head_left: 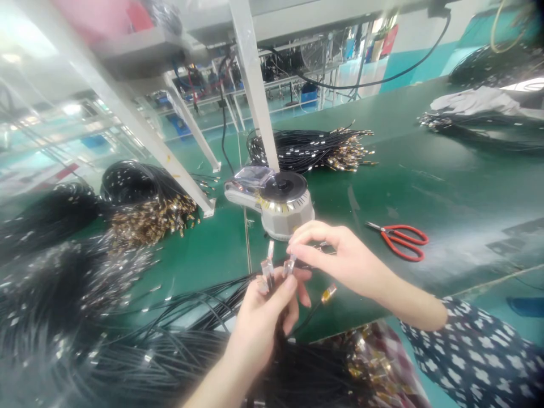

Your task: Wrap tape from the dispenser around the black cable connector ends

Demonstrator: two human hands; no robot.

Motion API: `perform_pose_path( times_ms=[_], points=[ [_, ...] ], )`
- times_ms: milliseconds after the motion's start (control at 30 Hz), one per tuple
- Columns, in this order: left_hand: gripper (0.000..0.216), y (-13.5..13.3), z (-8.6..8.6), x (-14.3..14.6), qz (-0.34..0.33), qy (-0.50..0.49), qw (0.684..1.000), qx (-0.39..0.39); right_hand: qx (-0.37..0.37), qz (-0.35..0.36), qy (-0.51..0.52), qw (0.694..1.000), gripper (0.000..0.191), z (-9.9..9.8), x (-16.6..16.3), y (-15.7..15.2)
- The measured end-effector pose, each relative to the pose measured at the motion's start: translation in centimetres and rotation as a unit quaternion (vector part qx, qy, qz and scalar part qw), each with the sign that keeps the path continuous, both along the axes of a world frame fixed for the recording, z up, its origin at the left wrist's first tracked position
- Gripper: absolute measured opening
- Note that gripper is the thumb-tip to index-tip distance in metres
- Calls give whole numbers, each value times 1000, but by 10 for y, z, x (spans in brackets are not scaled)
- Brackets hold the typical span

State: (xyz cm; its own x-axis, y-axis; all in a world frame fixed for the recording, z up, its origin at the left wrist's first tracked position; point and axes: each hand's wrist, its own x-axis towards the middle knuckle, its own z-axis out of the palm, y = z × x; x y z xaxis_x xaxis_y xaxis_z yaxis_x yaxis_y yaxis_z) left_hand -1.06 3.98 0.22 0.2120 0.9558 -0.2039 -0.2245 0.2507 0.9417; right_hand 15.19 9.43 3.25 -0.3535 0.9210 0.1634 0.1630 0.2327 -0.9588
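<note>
My left hand (266,314) is closed around black cables. Their silvery metal connectors (267,268) stand up between its thumb and fingers. Against one of these connector ends, my right hand (340,255) pinches with thumb and forefinger. Whatever sits between those fingertips is too small to make out. Just beyond both hands stands a round tape dispenser (287,212) with a black disc on top. One cable with an amber-wrapped connector (328,293) sticks out below my right hand.
Red-handled pliers (403,241) lie on the green table (340,209) at the right. Cable bundles (314,148) lie behind the dispenser, and more cables (140,209) pile up at the left. White shelf legs (257,85) stand on the tabletop. Another bundle with amber ends (374,362) lies nearest me.
</note>
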Motion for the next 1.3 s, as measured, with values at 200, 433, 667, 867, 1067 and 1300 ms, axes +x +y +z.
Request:
perform_pose_path(
  times_ms=[200, 433, 667, 867, 1067, 1300],
  points=[
    [20, 0, 7, -4, 179, 6, 984, 19, -20, 1, 20, 1000, 18, -4, 6, -2],
    [22, 3, 11, 5, 50, 1, 998, -30, 0, 9, -25, 1000, 17, 4, 7, -4],
    [18, 3, 10, 6, 49, -1, 999, -11, -14, 24, 37, 999, 15, -12, 10, -6],
    [21, 3, 11, 7, 33, 17, 999, -19, -20, -16, 31, 999, 10, -10, 9, -8],
    [23, 3, 10, 6, 25, 10, 999, -28, 10, -1, 56, 998, 12, -12, 6, -8],
    [20, 4, 10, 5, 11, 3, 999, -35, -17, 60, 112, 992, 17, -25, 1, -10]
  ],
)
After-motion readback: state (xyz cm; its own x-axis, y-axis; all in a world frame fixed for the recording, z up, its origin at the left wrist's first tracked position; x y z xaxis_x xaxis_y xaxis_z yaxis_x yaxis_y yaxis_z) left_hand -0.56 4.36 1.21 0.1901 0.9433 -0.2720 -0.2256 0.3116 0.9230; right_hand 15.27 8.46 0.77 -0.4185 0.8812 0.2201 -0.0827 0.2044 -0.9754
